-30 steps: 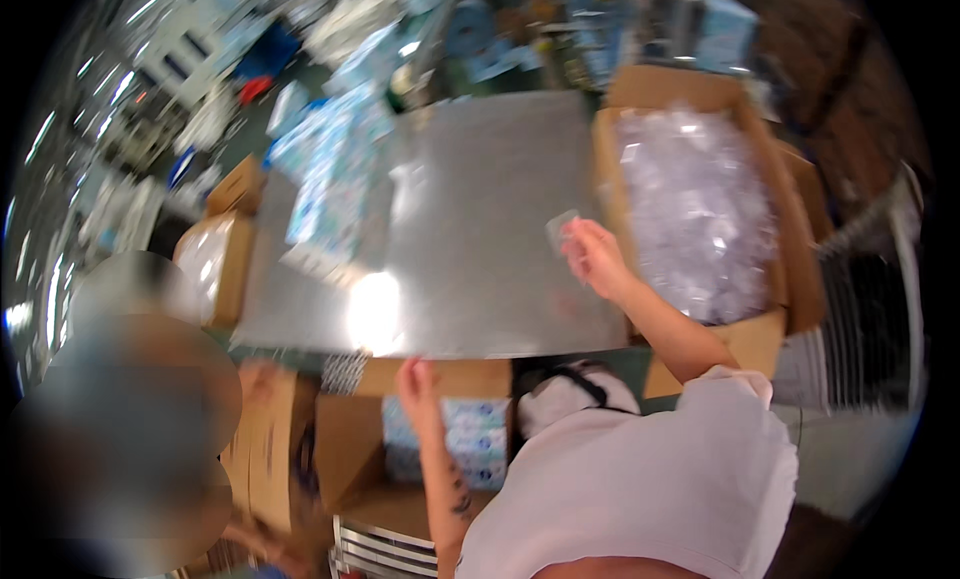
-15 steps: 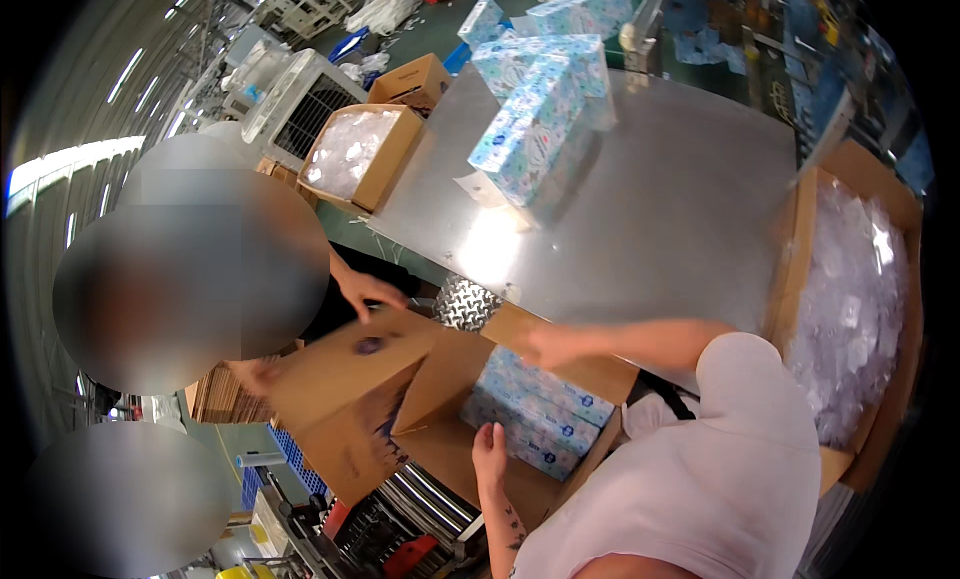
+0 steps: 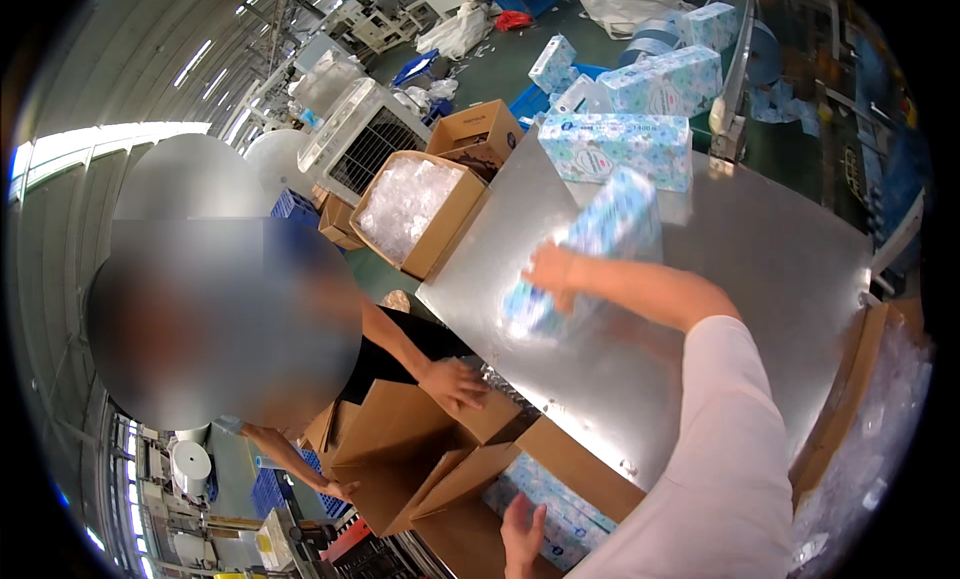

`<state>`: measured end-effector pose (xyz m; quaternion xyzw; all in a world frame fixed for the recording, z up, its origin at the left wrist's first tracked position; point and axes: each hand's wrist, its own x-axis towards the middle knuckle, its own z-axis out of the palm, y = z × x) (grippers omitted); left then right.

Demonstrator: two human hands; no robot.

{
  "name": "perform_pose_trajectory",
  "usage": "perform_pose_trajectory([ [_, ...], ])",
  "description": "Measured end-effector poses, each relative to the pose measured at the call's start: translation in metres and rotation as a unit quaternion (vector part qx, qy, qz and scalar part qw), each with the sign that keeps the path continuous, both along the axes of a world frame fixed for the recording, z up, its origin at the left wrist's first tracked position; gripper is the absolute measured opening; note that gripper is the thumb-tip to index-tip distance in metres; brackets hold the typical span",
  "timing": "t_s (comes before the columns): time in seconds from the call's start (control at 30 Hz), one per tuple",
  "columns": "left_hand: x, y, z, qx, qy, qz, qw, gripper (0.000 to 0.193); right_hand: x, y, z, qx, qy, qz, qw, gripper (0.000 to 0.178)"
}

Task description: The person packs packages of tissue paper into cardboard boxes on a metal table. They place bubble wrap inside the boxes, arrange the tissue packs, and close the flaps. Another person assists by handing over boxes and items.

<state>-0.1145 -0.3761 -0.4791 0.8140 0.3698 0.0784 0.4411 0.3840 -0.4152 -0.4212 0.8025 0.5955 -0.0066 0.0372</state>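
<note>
Tissue packs wrapped in blue-and-white patterned film are being handled at a metal table (image 3: 760, 279). One tissue pack (image 3: 590, 259) is gripped by the right hand (image 3: 552, 274), whose fingers are wrapped round its near side; the pack is tilted and held just above the table top, blurred by motion. The left hand (image 3: 522, 534) is seen at the lower edge, fingers spread, resting at the rim of an open cardboard box (image 3: 500, 479) below the near edge of the table. More packed tissues (image 3: 560, 509) are seen lying inside this box, just beside the left hand; whether they are touched cannot be told.

A flap of the same box is pressed by a co-worker's hand (image 3: 455, 384), with a second hand of that person lower down at the box's far side. At the far end of the table a stack of tissue packs (image 3: 615, 149) is laid, well apart from the held one. A carton of clear plastic (image 3: 410, 214) is stood to the left of the table, and another such carton (image 3: 870, 429) at its right.
</note>
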Motion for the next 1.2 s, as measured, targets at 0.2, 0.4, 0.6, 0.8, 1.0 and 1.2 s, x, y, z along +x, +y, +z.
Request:
perform_pose_trajectory([
  [0.2, 0.204, -0.026, 0.111, 0.452, 0.109, -0.275, 0.842, 0.097, -0.007, 0.002, -0.019, 0.082, 0.29, 0.107, 0.948, 0.083],
  [0.4, 0.224, -0.043, 0.071, 0.291, 0.083, -0.329, 0.894, 0.103, 0.197, -0.156, 0.002, 0.138, -0.046, -0.513, 0.846, 0.097],
  [0.6, 0.243, -0.039, 0.077, 0.245, 0.032, -0.409, 0.879, 0.1, 0.197, -0.153, -0.005, 0.115, 0.053, -0.396, 0.91, 0.105],
  [0.8, 0.277, -0.049, 0.071, 0.225, -0.104, -0.479, 0.842, 0.09, 0.125, -0.119, -0.015, 0.108, 0.142, -0.296, 0.938, 0.098],
  [1.0, 0.269, -0.051, 0.085, 0.468, -0.044, -0.327, 0.82, 0.094, 0.046, -0.187, 0.012, 0.006, 0.324, 0.047, 0.945, 0.083],
  [1.2, 0.254, -0.07, 0.076, 0.304, 0.054, -0.37, 0.876, 0.106, 0.167, -0.21, 0.002, 0.159, -0.023, -0.388, 0.907, 0.087],
])
